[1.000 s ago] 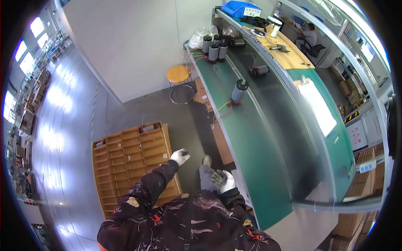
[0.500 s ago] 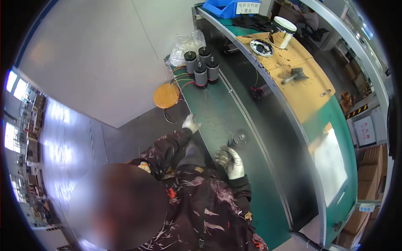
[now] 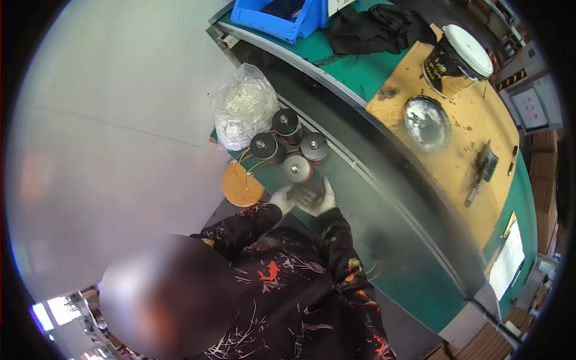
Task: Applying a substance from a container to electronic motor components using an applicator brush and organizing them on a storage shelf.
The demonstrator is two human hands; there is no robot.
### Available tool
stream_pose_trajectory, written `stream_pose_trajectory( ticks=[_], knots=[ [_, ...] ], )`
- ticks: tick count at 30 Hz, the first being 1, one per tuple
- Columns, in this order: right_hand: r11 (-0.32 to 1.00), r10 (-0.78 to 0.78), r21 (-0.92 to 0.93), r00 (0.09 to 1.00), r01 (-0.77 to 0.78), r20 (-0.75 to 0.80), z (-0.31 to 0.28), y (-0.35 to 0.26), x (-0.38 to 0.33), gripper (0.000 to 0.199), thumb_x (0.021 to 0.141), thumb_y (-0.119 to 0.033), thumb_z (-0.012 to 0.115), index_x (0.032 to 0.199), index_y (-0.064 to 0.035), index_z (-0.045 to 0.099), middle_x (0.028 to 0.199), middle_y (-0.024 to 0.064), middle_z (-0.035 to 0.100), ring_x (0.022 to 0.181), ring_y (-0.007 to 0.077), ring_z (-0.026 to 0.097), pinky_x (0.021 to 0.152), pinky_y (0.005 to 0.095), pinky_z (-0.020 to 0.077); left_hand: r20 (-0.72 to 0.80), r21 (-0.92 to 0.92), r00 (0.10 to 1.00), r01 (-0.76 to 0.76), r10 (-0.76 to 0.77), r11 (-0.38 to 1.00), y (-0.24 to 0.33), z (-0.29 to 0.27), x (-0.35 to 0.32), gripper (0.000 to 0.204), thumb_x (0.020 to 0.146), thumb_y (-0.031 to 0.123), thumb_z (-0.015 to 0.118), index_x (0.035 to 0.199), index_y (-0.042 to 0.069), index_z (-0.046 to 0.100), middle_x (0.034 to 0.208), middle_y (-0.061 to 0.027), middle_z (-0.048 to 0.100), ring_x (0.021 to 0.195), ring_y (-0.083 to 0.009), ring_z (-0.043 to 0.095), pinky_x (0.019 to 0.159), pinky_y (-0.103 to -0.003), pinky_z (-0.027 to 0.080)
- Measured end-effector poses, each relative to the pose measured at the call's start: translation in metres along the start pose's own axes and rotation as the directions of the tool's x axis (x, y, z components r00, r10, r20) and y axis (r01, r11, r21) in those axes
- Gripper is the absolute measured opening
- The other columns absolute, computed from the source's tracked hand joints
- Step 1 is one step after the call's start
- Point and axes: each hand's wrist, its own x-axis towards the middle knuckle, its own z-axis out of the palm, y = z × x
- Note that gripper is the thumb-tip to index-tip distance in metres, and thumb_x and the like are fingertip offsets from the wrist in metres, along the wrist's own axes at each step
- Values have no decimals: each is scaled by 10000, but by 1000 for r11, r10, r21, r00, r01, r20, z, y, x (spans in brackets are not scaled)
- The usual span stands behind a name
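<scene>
Several cylindrical motors stand upright in a cluster on the green bench; the nearest, a silver-topped motor, is just beyond my hands. Behind it are a black-topped motor and another silver-topped one, with coloured wires trailing to the left. My right hand, in a white glove with darkened fingers, is open, thumb raised and nothing visible in it. Close beside it is my gloved left hand, its fingers blurred and partly hidden. Near my right forearm, a dark blurred shape with thin wires lies on the bench.
A clear plastic bag of pale items sits behind the motors, a round wooden stool left of them. On the raised shelf are a blue bin, black cloth, lidded bucket, smeared round lid, dirty spreading tool and clipboard.
My view has turned and shifted toward the motor cluster. My hands, apart before with the right beside a single motor, are now close together in front of the cluster.
</scene>
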Motion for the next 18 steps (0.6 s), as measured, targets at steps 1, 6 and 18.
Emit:
stream_pose_trajectory(
  ticks=[1,6,18],
  knots=[
    [991,-11,131,1000,12,-7,8,-1,15,1244,746,-740,656,1514,96,148,1570,256,216,1462,393,237,1194,567,221,84,11,989,125,-125,992,12,-5,3,536,805,289,705,1243,-1,602,1230,-230,636,1152,-384,603,979,-410,480],
    [905,-379,198,925,378,-34,14,-17,96,540,945,-608,411,1255,-209,603,1296,72,621,1205,308,567,1019,579,424,-69,-314,919,350,-389,882,-15,-21,24,448,857,320,673,1091,-61,647,1069,-197,710,1050,-355,660,928,-397,488],
    [574,-667,300,647,762,-369,-156,65,48,612,852,-510,639,1270,-65,592,1208,184,644,1047,355,630,941,516,513,647,-762,661,587,-380,-275,138,-151,122,608,878,534,581,1248,52,565,1249,-229,571,1217,-441,509,951,-598,488]
  ],
)
